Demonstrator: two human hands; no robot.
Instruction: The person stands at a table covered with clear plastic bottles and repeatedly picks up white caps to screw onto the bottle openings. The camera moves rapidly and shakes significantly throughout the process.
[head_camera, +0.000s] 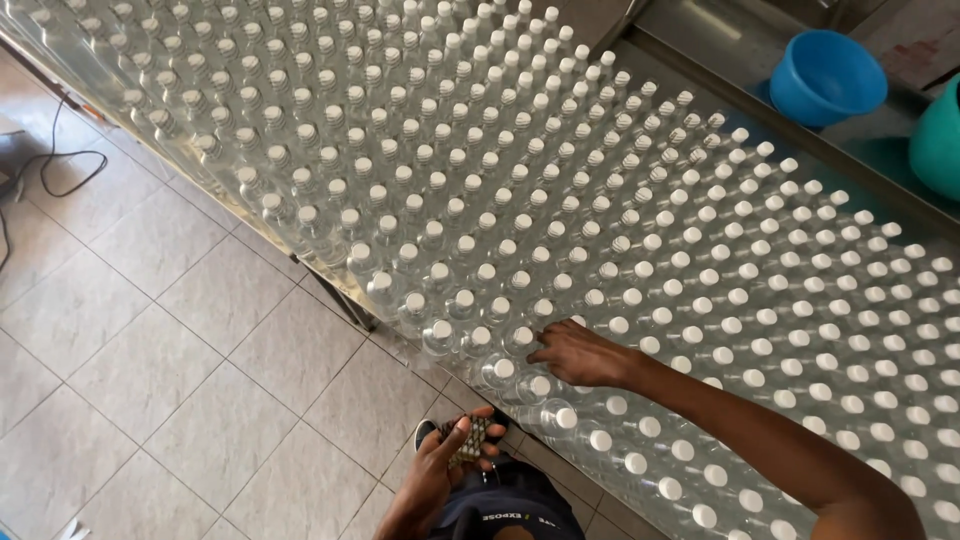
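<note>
Head view. The right hand (580, 355) lies fingers spread and flat on the white caps of clear plastic bottles (560, 230), at the near edge of the packed block, gripping nothing. The left hand (445, 460), held low over the tiled floor (150, 330), curls around a small dark patterned object (470, 440). Open floor runs along the block's left edge; a blue bowl (825, 75) sits beyond the far edge.

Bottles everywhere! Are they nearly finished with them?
Almost all the clear bottles on the table already wear white caps. The right hand rests on bottle tops near the front edge, and the left hand holds a small dark object. What remains can't be told.
</note>
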